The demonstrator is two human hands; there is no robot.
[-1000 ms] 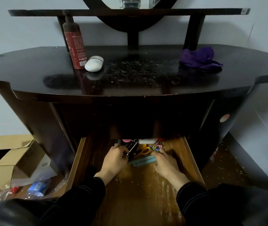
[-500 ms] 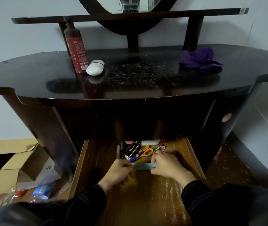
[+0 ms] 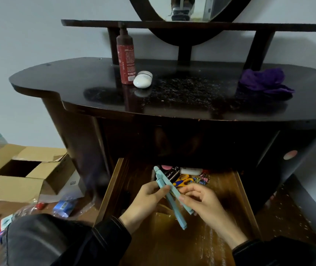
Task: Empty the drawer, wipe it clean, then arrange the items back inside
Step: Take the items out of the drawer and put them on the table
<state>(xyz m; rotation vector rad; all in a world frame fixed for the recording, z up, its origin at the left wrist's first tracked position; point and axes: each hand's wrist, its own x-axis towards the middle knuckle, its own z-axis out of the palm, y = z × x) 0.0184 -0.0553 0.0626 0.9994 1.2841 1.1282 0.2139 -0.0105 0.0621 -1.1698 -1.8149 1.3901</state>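
Two pale-blue sticks (image 3: 179,215) in the pinch of two hands, left hand (image 3: 143,200) and right hand (image 3: 203,202), above one drawer (image 3: 172,246).

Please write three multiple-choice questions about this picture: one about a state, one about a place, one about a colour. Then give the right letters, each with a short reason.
1. The drawer is: A) pulled open; B) shut; C) lying on the floor.
2. The purple cloth lies: A) in the drawer; B) on the dresser top; C) in the cardboard box.
3. The long pieces that the left hand and the right hand hold are: A) red; B) light blue; C) black.
Key: 1 A, its wooden bottom shows under the hands; 2 B, it sits on the dark glossy top; 3 B, both pieces are pale blue.
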